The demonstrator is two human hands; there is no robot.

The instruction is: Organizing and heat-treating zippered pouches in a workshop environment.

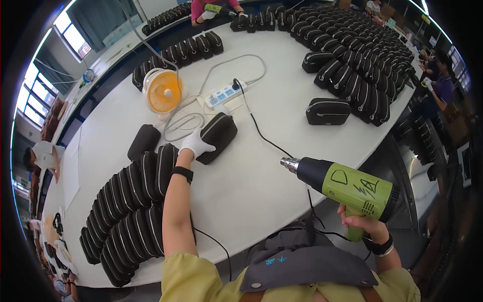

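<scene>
In a white glove, my left hand grips a black zippered pouch on the white table. My bare right hand is wrapped round the handle of a green and black heat gun, whose metal nozzle points left over the table's front edge. Just left of my gloved hand lies another black pouch. Nearer to me, rows of black pouches stand packed side by side. One more pouch sits alone toward the right.
An orange and white fan stands beside a white power strip with loose grey cable. A black cord crosses the table toward the heat gun. Many pouches fill the far right. Across the table, a person in pink holds another green heat gun.
</scene>
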